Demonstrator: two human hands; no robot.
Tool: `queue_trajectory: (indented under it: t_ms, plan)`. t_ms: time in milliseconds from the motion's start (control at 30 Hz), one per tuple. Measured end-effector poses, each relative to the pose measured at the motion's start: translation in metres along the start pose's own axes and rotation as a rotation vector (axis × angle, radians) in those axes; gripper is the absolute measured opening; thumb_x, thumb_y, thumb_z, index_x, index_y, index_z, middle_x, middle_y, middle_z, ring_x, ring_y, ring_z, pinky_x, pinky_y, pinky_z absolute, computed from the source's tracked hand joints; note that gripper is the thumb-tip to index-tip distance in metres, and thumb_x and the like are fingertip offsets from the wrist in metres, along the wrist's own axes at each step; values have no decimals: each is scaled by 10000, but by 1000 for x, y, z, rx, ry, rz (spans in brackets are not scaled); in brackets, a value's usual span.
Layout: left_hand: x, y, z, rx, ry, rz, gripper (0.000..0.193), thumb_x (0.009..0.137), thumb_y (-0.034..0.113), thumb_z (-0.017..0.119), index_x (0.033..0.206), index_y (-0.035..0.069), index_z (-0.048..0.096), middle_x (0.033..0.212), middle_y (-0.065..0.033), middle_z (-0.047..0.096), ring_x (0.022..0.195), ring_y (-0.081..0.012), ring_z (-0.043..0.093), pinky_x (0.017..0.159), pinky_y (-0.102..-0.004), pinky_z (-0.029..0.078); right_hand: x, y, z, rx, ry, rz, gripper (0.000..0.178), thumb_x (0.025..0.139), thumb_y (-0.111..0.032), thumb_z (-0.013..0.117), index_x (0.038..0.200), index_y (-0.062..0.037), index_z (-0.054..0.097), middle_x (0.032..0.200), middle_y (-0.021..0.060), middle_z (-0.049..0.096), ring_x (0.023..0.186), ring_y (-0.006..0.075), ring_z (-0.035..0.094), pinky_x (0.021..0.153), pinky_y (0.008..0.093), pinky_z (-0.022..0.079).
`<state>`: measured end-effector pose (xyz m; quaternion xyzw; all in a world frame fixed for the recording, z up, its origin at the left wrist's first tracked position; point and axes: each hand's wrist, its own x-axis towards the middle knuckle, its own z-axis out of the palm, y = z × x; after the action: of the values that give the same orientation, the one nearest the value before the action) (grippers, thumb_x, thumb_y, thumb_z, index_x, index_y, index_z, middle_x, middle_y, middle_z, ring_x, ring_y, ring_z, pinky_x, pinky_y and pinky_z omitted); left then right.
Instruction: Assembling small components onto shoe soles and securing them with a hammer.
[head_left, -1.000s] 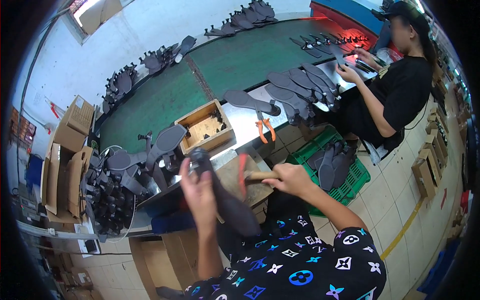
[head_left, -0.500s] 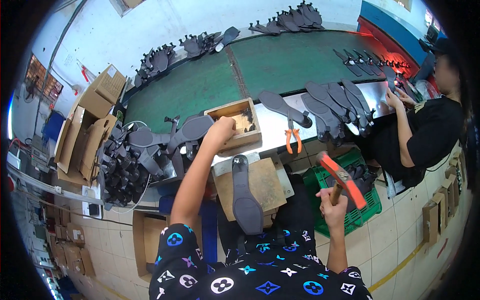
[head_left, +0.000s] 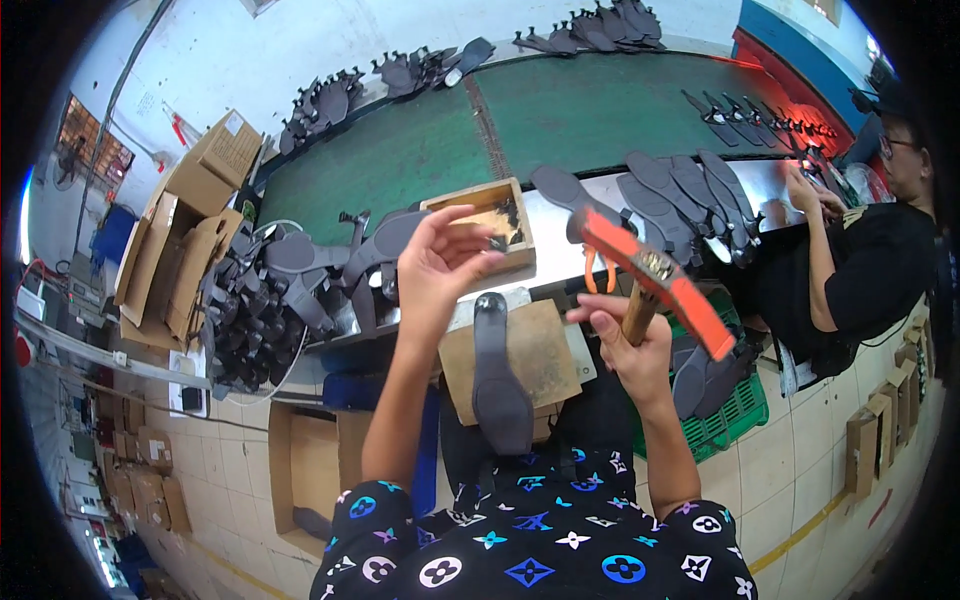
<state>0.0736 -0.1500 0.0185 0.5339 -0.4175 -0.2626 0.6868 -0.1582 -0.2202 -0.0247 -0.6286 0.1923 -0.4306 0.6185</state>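
Note:
My right hand (head_left: 640,350) grips the wooden handle of a hammer (head_left: 655,270) with an orange-red head, its index finger stretched out. Raised over the front of the wooden box (head_left: 528,256), my left hand (head_left: 440,265) pinches a small dark piece (head_left: 497,243) at its fingertips; its exact kind is too small to make out. Between my hands a dark grey shoe sole (head_left: 502,405) lies on a tan board (head_left: 550,350) above my lap, its heel end pointing away from me. Dark bits lie inside the box.
Orange-handled pliers (head_left: 590,272) lie behind the hammer. More soles (head_left: 650,205) rest on the metal ledge, and a heap (head_left: 255,340) stands at left. A green conveyor (head_left: 580,110) runs behind. At right are a green crate (head_left: 745,420) and a seated co-worker (head_left: 860,250).
My left hand has come out of the wooden box toward me with a small dark piece at its fingertips. My right hand has brought the hammer up and leftward, nearer the board.

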Motion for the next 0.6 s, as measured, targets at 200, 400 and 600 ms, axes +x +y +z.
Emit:
queue_trajectory:
  t_ms: [200,400,600]
  plan:
    - [-70,34,18,51,-43,346,663,780,-124,759,1366,-18,467,1042,-143,692,1030,-216,680,877,-336,571,8,-43,37,87,-159,92,261,933,-167,716,1104,31,707,990,89,740,904,140,688,808,281,555]
    - [-88,30,4,110,-59,505,691,757,-85,798,1370,-12,486,1054,-159,707,1007,-212,690,867,-344,563,2,-51,56,185,-199,147,193,872,-57,761,1040,29,722,982,107,734,919,161,692,823,293,562]
    - [-61,-45,-45,716,-5,111,693,749,242,846,1323,-1,544,1274,-170,622,1150,-322,608,957,-401,488,19,-18,51,-12,-190,197,170,832,-31,787,968,40,715,1077,148,705,966,177,686,859,308,554]
